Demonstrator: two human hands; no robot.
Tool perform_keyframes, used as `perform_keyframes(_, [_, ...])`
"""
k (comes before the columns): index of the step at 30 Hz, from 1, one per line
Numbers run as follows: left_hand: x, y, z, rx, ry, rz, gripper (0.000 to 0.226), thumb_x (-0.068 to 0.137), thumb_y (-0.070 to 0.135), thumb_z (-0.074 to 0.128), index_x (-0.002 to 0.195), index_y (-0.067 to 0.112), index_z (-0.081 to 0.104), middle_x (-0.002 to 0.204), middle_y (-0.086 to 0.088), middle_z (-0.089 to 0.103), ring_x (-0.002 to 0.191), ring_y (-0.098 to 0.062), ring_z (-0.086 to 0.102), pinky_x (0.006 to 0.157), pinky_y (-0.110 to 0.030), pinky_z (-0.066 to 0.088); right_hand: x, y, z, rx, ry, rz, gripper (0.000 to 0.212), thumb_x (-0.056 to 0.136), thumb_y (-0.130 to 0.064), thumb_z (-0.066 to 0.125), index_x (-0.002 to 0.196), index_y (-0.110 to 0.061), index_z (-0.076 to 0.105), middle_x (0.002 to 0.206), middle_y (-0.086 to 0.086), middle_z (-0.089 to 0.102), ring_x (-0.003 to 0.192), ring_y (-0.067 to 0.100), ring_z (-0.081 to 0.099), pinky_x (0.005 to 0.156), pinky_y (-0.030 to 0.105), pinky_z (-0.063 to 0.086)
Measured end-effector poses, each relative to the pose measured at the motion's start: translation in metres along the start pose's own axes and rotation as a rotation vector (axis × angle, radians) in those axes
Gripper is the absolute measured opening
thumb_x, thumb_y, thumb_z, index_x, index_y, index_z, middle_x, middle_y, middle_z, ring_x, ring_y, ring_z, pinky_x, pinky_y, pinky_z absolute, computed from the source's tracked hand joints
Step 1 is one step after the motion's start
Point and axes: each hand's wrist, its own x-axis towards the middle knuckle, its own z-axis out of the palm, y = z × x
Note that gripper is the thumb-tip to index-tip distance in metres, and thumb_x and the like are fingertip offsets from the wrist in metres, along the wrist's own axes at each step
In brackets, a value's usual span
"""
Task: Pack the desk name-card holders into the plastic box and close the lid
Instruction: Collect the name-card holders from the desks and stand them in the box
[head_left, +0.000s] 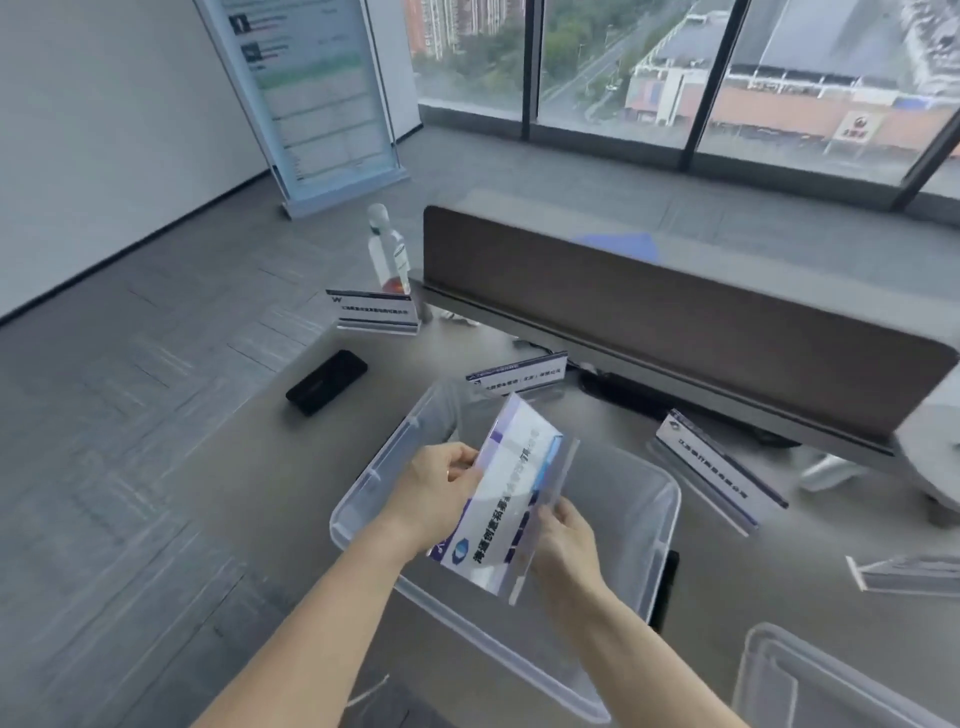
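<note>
Both hands pinch 1 name-card holder (511, 499), left hand (439, 493) on its upper edge, right hand (563, 540) on its base, above the open plastic box (660, 525). Best lower it flat inside. Beyond the grip, 4 holders wait on the desk (291, 467).

The held name-card holder (511, 499) bears blurred Chinese characters, not reliably legible.

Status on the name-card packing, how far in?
Early. Nothing clearly packed: the plastic box looks empty. In hand: left hand and right hand hold one name-card holder over it. Left: holders by the bottle, behind the box, two at right; lid off.
</note>
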Motion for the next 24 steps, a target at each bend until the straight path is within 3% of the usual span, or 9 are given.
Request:
perform_keyframes(2, [0.013, -0.017, 0.003, 0.073, 0.005, 0.001, 0.021, 0.103, 0.026, 0.058, 0.115, 0.019, 0.074, 0.110, 0.003, 0.079, 0.102, -0.014, 0.073, 0.074, -0.020, 0.052, 0.018, 0.012, 0.013, -0.012, 0.009, 0.075, 0.027, 0.098, -0.015, 0.054, 0.125, -0.016, 0.058, 0.107, 0.009, 0.074, 0.092, 0.028, 0.074, 0.083, 0.043, 0.061])
perform_keyframes(5, [0.033, -0.041, 0.010, 0.122, -0.002, -0.004, 0.024, 0.104, 0.023, 0.057, 0.122, 0.019, 0.072, 0.111, 0.006, 0.075, 0.102, -0.012, 0.070, 0.079, -0.022, 0.049, 0.047, 0.035, 0.030, -0.054, 0.017, 0.182, 0.055, 0.097, -0.025, 0.052, 0.149, -0.021, 0.035, 0.130, 0.009, 0.064, 0.110, 0.029, 0.068, 0.100, 0.052, 0.053])
perform_keyframes(7, [0.042, -0.055, 0.016, 0.148, 0.003, -0.006, 0.027, 0.104, 0.021, 0.057, 0.127, 0.019, 0.070, 0.114, 0.003, 0.075, 0.102, -0.013, 0.070, 0.086, -0.026, 0.052, 0.065, 0.046, 0.038, -0.084, 0.042, 0.242, 0.055, 0.101, -0.031, 0.049, 0.152, -0.018, 0.033, 0.136, 0.010, 0.061, 0.116, 0.028, 0.064, 0.103, 0.047, 0.050])
perform_keyframes(11, [0.067, -0.088, 0.028, 0.192, 0.001, 0.011, 0.023, 0.104, 0.019, 0.055, 0.121, 0.018, 0.071, 0.110, -0.001, 0.078, 0.102, -0.020, 0.074, 0.087, -0.036, 0.060, 0.089, 0.053, 0.060, -0.072, 0.084, 0.315, 0.028, 0.104, -0.029, 0.043, 0.122, -0.013, 0.057, 0.120, 0.017, 0.066, 0.114, 0.038, 0.061, 0.080, 0.037, 0.043])
perform_keyframes(14, [0.079, -0.107, 0.033, 0.182, 0.017, 0.013, 0.018, 0.104, 0.019, 0.054, 0.111, 0.018, 0.071, 0.096, -0.001, 0.080, 0.088, -0.021, 0.075, 0.076, -0.038, 0.061, 0.111, 0.066, 0.074, -0.043, 0.122, 0.346, 0.030, 0.104, -0.020, 0.040, 0.124, -0.011, 0.061, 0.110, 0.003, 0.061, 0.104, 0.026, 0.059, 0.087, 0.042, 0.047])
perform_keyframes(16, [0.086, -0.117, 0.036, 0.183, 0.016, 0.017, 0.018, 0.103, 0.021, 0.055, 0.112, 0.020, 0.071, 0.092, -0.001, 0.080, 0.085, -0.022, 0.075, 0.074, -0.040, 0.061, 0.122, 0.072, 0.083, -0.049, 0.144, 0.361, 0.026, 0.103, -0.014, 0.038, 0.094, -0.016, 0.062, 0.099, 0.001, 0.059, 0.105, 0.025, 0.059, 0.096, 0.046, 0.047])
perform_keyframes(18, [0.091, -0.123, 0.037, 0.199, 0.009, 0.015, 0.024, 0.104, 0.022, 0.053, 0.121, 0.020, 0.070, 0.098, -0.003, 0.080, 0.092, -0.025, 0.075, 0.079, -0.040, 0.060, 0.132, 0.078, 0.093, -0.048, 0.174, 0.378, 0.030, 0.101, -0.010, 0.039, 0.078, -0.020, 0.057, 0.086, 0.003, 0.056, 0.087, 0.023, 0.056, 0.087, 0.042, 0.044])
perform_keyframes(20, [0.093, -0.125, 0.036, 0.207, 0.003, 0.005, 0.030, 0.105, 0.023, 0.052, 0.130, 0.019, 0.067, 0.107, -0.006, 0.079, 0.101, -0.026, 0.075, 0.084, -0.040, 0.060, 0.138, 0.083, 0.102, -0.043, 0.191, 0.395, 0.030, 0.099, -0.010, 0.039, 0.079, -0.017, 0.060, 0.080, 0.003, 0.055, 0.072, 0.017, 0.047, 0.079, 0.038, 0.040])
perform_keyframes(24, [0.096, -0.128, 0.032, 0.233, -0.014, -0.004, 0.038, 0.105, 0.025, 0.050, 0.142, 0.021, 0.060, 0.118, -0.008, 0.077, 0.113, -0.029, 0.072, 0.091, -0.041, 0.059, 0.143, 0.087, 0.116, -0.006, 0.173, 0.418, 0.026, 0.096, -0.017, 0.042, 0.104, -0.009, 0.067, 0.094, 0.008, 0.064, 0.092, 0.026, 0.061, 0.078, 0.036, 0.044])
